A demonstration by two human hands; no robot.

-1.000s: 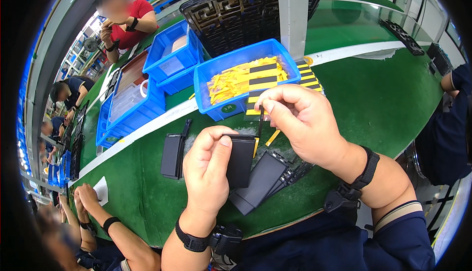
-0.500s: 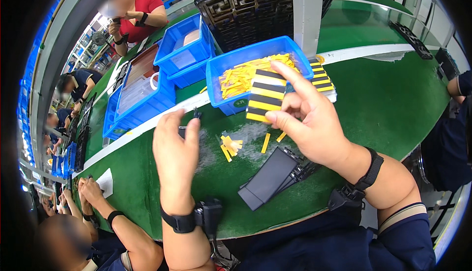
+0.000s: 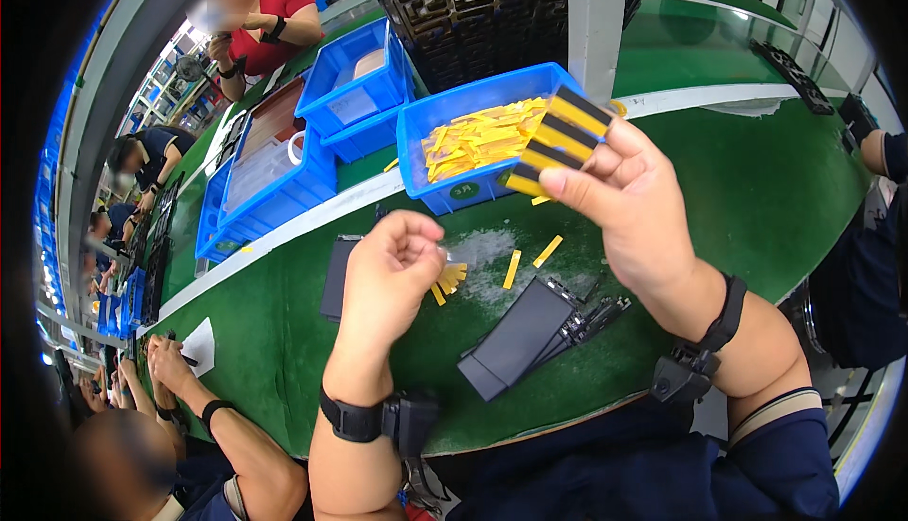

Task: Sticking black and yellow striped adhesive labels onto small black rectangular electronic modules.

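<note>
My right hand [image 3: 638, 185] is closed on a card of black and yellow stripes [image 3: 558, 143], tilted above the front right of a blue bin [image 3: 413, 157]. Thumb and fingers pinch its edge. My left hand [image 3: 388, 275] has its fingertips pressed together above the table; a small clear bit seems to show at them, too small to name. Beside that hand lies a little cluster of yellow strips [image 3: 454, 279]. Two loose yellow strips [image 3: 512, 269] rest farther right. Nearer me sit dark rectangular parts [image 3: 520, 337], and another dark part [image 3: 335, 280] is partly behind my left hand.
Many yellow strips [image 3: 482, 138] fill the blue bin. More blue bins [image 3: 284, 195] stand to its left. A grey post [image 3: 594, 29] rises behind it, near a large black patterned tray [image 3: 473, 25]. Co-workers sit at left and across; another person's hand [image 3: 170, 365] is at lower left.
My right hand has moved right with the striped card and tilted it. My left hand has moved right and its fingers have closed. The dark part beside it shows more now.
</note>
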